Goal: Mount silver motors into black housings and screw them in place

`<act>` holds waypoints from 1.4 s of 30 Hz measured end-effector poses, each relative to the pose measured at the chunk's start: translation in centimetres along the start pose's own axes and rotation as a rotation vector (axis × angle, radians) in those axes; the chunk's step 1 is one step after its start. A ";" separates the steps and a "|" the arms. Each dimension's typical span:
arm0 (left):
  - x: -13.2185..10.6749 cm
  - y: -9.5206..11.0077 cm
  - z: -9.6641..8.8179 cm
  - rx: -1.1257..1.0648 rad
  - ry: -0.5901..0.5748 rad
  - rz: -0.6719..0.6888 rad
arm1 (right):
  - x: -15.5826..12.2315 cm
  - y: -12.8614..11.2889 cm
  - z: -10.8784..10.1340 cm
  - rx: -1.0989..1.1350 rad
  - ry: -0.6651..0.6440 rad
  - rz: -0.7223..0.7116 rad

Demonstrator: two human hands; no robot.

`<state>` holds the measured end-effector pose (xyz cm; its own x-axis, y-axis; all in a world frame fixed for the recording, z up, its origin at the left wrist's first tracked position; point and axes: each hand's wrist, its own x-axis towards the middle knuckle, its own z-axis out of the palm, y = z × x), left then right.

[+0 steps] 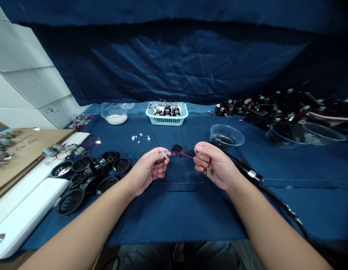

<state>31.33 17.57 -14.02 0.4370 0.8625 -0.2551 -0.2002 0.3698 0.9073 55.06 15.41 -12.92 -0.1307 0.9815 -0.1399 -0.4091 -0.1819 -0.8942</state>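
My left hand (pixel 149 167) is closed on a small grey motor (pixel 162 156) above the blue cloth. Red wires (pixel 181 153) run from the motor across to my right hand (pixel 214 165), which pinches them with curled fingers; a small metal piece (pixel 208 171) hangs from that hand. A little heap of tiny black parts (pixel 177 148) lies just beyond the wires. Both hands hover close together at the table's middle.
Several black round plastic housings (pixel 89 176) lie at the left beside a white device (pixel 24 213). A teal basket of motors (pixel 166 112), a bowl of white bits (pixel 116 114) and a clear bowl (pixel 226 135) stand behind. A black corded tool (pixel 252 174) lies at the right.
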 end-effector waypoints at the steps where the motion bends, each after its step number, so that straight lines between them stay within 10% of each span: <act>1: -0.1 0.0 0.1 0.010 0.008 0.007 | -0.1 0.3 0.1 -0.045 -0.017 0.001; 15: 0.2 -0.9 0.2 0.027 -0.022 0.117 | -0.2 3.1 1.0 -1.030 -0.159 -0.351; 35: -0.3 -0.8 1.2 -0.031 -0.091 0.192 | 0.0 4.8 0.8 -1.059 -0.007 -0.491; 42: 0.5 -0.8 0.2 -0.008 0.145 0.311 | 0.0 5.2 -0.5 -1.121 -0.038 -0.718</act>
<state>31.92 17.67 -14.83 0.2252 0.9742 -0.0120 -0.3115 0.0837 0.9465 53.38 14.45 -17.82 -0.2326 0.8326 0.5028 0.5596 0.5373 -0.6310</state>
